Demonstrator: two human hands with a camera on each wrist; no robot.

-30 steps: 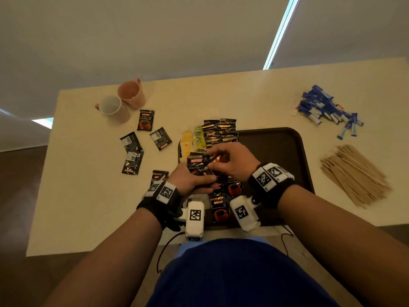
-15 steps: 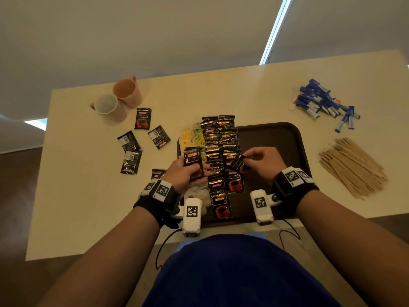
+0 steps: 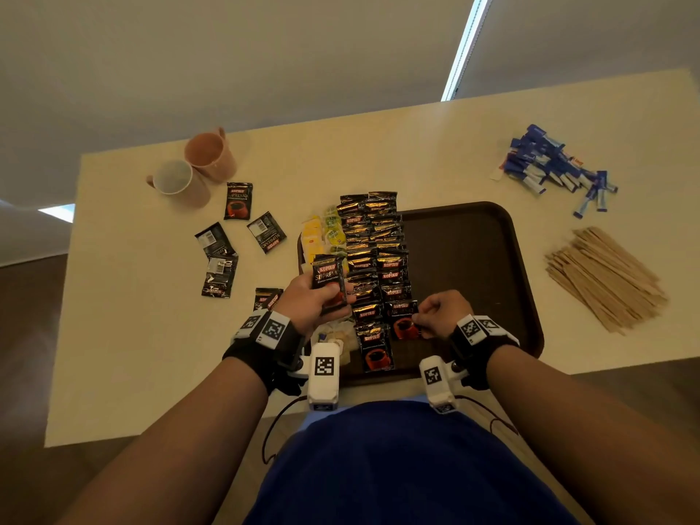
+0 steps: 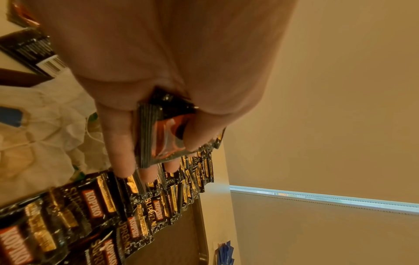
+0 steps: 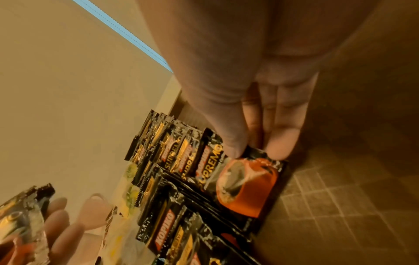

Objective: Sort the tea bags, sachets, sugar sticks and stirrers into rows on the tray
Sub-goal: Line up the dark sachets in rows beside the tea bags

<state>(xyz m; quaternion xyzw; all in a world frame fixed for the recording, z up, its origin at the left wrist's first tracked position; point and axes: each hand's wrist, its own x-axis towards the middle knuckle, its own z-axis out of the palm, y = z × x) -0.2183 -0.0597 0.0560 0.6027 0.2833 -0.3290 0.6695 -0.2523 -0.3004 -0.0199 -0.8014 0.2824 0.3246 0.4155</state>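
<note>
Sachet (image 3: 328, 284) held in left hand (image 3: 308, 303): "KOPIKO" in white on red, "SUPREMO" beneath. Sachet (image 3: 403, 319) pinched by right hand (image 3: 443, 313): "KOPIKO", partly legible "SUPREMO". Rows of sachets (image 3: 373, 255) on tray (image 3: 473, 259): "KOPIKO", several "SUPREMO". Loose sachet (image 3: 238, 200) on worktop (image 3: 435, 153): "KOPIKO SUPREMO". Barcode on sachet back (image 4: 53, 64), digits unreadable. Smaller print illegible.

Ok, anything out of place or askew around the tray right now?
The coffee sachet rows run past the tray's far rim, so the top sachets lie on the table. Five loose sachets lie scattered left of the tray at odd angles, some face down. Sugar sticks and stirrers sit unsorted on the table.
</note>
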